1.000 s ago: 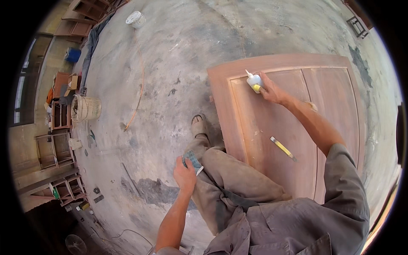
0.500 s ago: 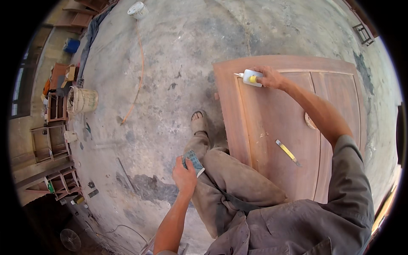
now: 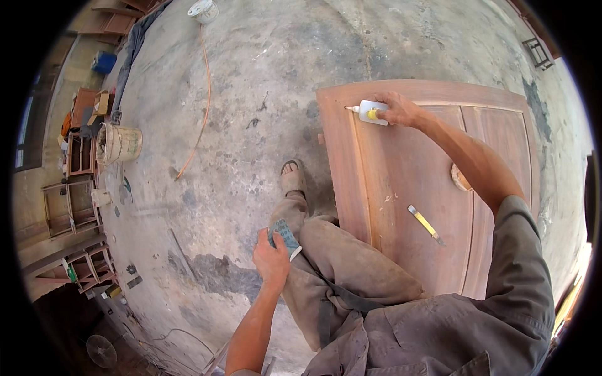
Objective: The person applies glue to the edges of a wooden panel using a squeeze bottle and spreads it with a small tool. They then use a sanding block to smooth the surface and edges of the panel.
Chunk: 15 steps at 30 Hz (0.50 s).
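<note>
A white glue bottle [image 3: 374, 113] with a yellow label is gripped in my right hand [image 3: 399, 110]. It is tipped on its side, its thin nozzle pointing left at the far left corner of a reddish-brown wooden panel door [image 3: 414, 169]. My left hand [image 3: 272, 255] is closed round a folded piece of grey-blue sandpaper [image 3: 286, 239], held above my leg. On the door, nearer to me, lies a yellow utility knife [image 3: 425, 225]. A round roll [image 3: 461, 178], perhaps tape, sits partly behind my right forearm.
An orange hose [image 3: 207, 103] runs over the concrete floor from a white bucket [image 3: 203, 10] at the back. Along the left wall stand a dirty white bucket [image 3: 122, 143], wooden frames [image 3: 68, 207] and a blue container [image 3: 104, 62]. A small stool [image 3: 537, 54] is at the far right.
The bottle's nozzle has shifted very slightly, staying by the same door corner. My left hand and the sandpaper have hardly moved. The view has tilted a little.
</note>
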{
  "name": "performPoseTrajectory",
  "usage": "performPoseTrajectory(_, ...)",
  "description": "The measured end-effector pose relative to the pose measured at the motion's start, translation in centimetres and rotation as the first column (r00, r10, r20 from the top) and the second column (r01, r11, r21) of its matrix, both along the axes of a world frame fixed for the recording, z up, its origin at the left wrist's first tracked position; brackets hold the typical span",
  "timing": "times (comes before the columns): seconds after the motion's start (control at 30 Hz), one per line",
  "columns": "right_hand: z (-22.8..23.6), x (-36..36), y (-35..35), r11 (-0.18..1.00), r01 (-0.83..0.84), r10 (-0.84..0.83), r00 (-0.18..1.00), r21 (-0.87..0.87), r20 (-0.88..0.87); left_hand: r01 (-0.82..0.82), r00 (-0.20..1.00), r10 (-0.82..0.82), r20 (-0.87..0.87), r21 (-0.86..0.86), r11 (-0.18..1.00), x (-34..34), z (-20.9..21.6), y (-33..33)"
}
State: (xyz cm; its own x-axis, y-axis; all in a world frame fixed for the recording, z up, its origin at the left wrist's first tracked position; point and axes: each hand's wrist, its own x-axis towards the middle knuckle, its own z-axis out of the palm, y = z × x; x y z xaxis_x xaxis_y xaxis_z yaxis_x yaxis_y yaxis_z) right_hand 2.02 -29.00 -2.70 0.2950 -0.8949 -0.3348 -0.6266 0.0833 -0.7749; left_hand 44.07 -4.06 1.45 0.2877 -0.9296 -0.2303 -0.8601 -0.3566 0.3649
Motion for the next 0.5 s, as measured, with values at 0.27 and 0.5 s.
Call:
performPoseTrajectory(0.27, 0.8, 0.0, 0.3, 1.000, 0.007, -0.006, 0.999, 0.029, -0.039, -0.011, 1.000, 0.011, -0.010, -0.002, 1.000, -0.1, 0.0, 0.0)
performPoseTrajectory(0.5, 0.6, 0.8, -0.4, 1.000, 0.027, -0.027, 1.000, 0.004, -0.012, -0.014, 0.999, 0.013, 0.034, 0.033, 0.999, -0.1, -0.2, -0.1)
